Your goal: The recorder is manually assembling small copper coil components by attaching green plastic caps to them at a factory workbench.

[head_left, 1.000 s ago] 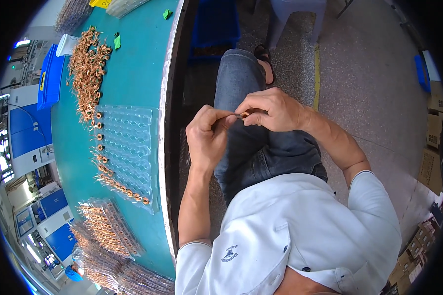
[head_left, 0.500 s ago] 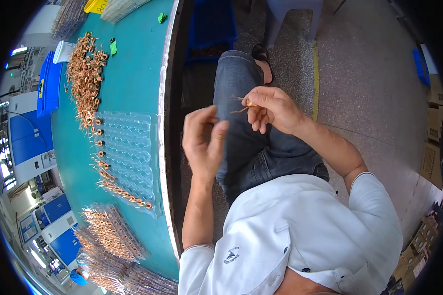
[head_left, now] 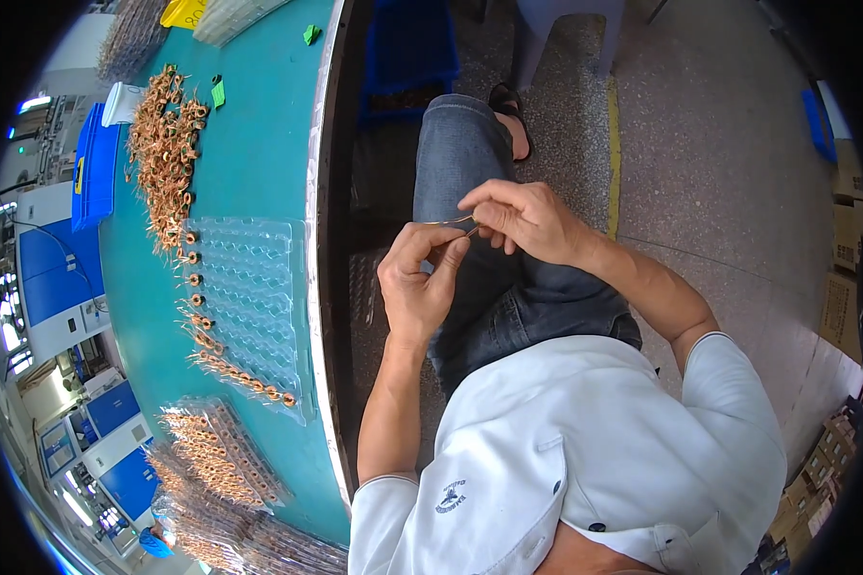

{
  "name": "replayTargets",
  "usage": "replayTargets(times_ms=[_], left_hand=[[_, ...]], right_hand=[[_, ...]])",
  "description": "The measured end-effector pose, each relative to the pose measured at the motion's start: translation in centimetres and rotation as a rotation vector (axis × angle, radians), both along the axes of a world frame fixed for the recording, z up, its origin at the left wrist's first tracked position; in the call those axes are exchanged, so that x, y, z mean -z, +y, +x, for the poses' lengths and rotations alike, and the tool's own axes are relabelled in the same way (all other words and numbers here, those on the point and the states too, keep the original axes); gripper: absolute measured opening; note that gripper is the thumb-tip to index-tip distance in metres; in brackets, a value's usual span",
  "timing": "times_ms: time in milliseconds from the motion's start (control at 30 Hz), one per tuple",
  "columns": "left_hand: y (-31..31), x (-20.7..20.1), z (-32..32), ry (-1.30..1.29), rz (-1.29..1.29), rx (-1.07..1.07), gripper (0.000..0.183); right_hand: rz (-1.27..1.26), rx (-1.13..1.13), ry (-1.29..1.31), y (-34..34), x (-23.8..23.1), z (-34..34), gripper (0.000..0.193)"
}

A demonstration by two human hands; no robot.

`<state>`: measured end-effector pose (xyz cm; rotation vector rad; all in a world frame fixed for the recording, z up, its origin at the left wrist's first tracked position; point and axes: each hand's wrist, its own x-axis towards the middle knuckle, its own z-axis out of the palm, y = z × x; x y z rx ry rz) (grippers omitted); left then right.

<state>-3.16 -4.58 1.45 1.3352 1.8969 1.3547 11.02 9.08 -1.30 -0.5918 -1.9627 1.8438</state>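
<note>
Over my lap, my right hand (head_left: 532, 225) is closed around a small copper wire coil, whose body is mostly hidden behind the fingers. Thin copper wire leads (head_left: 441, 222) stick out of it toward the left. My left hand (head_left: 420, 280) is closed, thumb and forefinger pinching at one of these leads beside the right fingertips. On the bench to the left lies a clear plastic tray (head_left: 249, 278) with similar coils along its far and near edges. A heap of copper coils (head_left: 166, 134) sits beyond the tray's upper end.
The green bench (head_left: 249, 125) has a metal edge (head_left: 318, 192) beside my left arm. Filled trays (head_left: 221, 450) are stacked at its lower end. A blue bin (head_left: 96, 168) stands by the heap; another blue crate (head_left: 408, 57) is on the floor near a plastic chair (head_left: 566, 29).
My left hand has moved up and right to meet the right hand, and its fingers have closed on a wire lead. The right fingers have shifted their hold on the coil.
</note>
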Motion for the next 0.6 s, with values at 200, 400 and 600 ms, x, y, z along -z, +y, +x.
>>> replayTargets(times_ms=[200, 400, 600], left_hand=[[0.0, 0.0, 0.0, -0.1, 0.034, -0.04, 0.007], [0.1, -1.0, 0.3, 0.079, 0.086, -0.029, 0.006], [1.0, -0.2, 0.9, -0.548, 0.032, -0.233, 0.009]], right_hand=[[0.353, -0.099, 0.086, 0.4, -0.2, 0.5, 0.024], [0.391, -0.126, 0.068, 0.1, -0.7, 0.3, 0.021], [0.429, 0.002, 0.121, -0.6, -0.7, -0.1, 0.019]])
